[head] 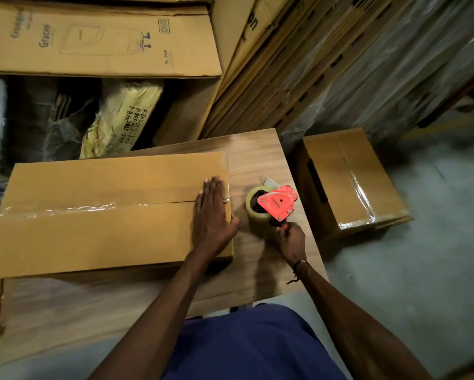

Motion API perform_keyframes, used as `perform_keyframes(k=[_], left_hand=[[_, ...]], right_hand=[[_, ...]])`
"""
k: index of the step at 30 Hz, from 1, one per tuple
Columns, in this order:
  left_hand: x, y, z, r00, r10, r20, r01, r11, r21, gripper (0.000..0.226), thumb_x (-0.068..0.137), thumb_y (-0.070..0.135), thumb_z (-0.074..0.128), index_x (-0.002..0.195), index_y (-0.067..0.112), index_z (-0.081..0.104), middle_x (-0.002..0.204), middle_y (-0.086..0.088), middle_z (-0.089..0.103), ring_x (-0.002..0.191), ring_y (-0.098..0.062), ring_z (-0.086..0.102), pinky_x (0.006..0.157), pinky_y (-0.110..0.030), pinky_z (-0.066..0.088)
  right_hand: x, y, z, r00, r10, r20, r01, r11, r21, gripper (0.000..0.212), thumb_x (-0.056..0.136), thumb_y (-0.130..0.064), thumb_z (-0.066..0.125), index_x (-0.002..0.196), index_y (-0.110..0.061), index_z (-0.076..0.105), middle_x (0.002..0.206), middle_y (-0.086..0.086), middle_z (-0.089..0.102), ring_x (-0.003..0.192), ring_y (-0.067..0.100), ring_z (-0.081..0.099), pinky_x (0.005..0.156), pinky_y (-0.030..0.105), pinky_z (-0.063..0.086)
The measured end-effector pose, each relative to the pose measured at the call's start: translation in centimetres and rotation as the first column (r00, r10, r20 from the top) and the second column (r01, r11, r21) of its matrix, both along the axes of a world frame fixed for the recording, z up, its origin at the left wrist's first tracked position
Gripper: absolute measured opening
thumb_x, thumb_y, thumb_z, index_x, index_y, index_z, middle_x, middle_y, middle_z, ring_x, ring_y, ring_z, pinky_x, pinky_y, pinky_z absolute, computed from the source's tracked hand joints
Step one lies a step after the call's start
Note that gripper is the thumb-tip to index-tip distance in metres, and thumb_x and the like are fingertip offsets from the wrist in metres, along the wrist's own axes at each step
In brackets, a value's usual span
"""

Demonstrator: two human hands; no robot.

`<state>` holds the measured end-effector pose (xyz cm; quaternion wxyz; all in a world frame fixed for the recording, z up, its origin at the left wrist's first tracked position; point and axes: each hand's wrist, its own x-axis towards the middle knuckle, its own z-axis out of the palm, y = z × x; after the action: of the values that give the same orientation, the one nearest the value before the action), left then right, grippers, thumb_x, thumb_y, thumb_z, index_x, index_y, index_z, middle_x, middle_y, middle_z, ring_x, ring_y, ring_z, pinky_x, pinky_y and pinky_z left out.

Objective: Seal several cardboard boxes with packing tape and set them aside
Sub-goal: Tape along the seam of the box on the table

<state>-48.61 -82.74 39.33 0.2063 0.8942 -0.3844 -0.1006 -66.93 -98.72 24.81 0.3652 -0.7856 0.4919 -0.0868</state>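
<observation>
One flat cardboard box (93, 215) lies on the wooden surface (257, 160), clear tape along its seam. The left hand (212, 215) presses flat on the box's right end, grip spread. Just right of the box, the right hand (292, 239) grips one red tape dispenser (277, 205). A second taped box (351, 182) sits on the floor, farther right.

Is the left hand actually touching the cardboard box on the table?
Touching. The head view shows the left hand lying flat, fingers straight, on top of the cardboard box at its right end, across the taped seam.
</observation>
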Motion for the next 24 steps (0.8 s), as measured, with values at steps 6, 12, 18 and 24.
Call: perform_keyframes(k=[6, 12, 18, 24], left_hand=[[-0.1, 0.0, -0.1, 1.0, 0.01, 0.001, -0.01, 1.0, -0.019, 0.11, 0.082, 0.038, 0.071, 0.166, 0.014, 0.003, 0.174, -0.001, 0.001, 0.16, -0.017, -0.005, 0.13, -0.034, 0.003], [0.0, 0.1, -0.4, 1.0, -0.002, 0.017, 0.003, 0.999, -0.036, 0.108, 0.082, 0.04, 0.067, 0.166, 0.014, 0.004, 0.174, -0.001, 0.002, 0.16, -0.017, -0.004, 0.13, -0.035, 0.004], [-0.2, 0.0, -0.2, 0.997, 0.045, -0.067, -0.055, 0.987, -0.151, 0.098, 0.084, 0.046, 0.053, 0.166, 0.013, 0.009, 0.174, 0.001, 0.008, 0.16, -0.014, 0.003, 0.13, -0.033, 0.005], [-0.5, 0.6, 0.6, 0.954, 0.055, -0.294, -0.174, 0.901, -0.398, 0.073, 0.095, 0.027, 0.038, 0.164, 0.014, 0.019, 0.171, -0.003, 0.02, 0.157, -0.015, 0.019, 0.127, -0.047, 0.019]], right_hand=[[-1.1, -0.5, -0.7, 0.998, -0.003, 0.065, -0.004, 0.994, 0.108, 0.015, 0.094, -0.024, 0.065, 0.091, -0.009, 0.061, 0.089, 0.012, 0.066, 0.084, 0.034, 0.062, 0.071, 0.037, 0.04], [-2.2, -0.7, 1.6, 1.0, 0.018, 0.017, -0.021, 0.983, 0.183, 0.04, 0.082, -0.042, 0.071, 0.106, -0.01, 0.069, 0.097, 0.006, 0.073, 0.091, 0.026, 0.069, 0.074, 0.029, 0.047], [-0.2, 0.2, 9.1, 0.907, -0.293, 0.302, 0.341, 0.932, -0.122, 0.035, 0.082, -0.025, 0.061, 0.116, -0.017, 0.058, 0.115, 0.003, 0.06, 0.103, 0.023, 0.059, 0.085, 0.044, 0.054], [7.8, 4.7, 15.2, 0.869, 0.013, 0.495, -0.007, 1.0, -0.014, 0.026, 0.101, -0.012, 0.059, 0.124, -0.016, 0.07, 0.116, -0.007, 0.073, 0.102, -0.002, 0.066, 0.088, 0.016, 0.052]])
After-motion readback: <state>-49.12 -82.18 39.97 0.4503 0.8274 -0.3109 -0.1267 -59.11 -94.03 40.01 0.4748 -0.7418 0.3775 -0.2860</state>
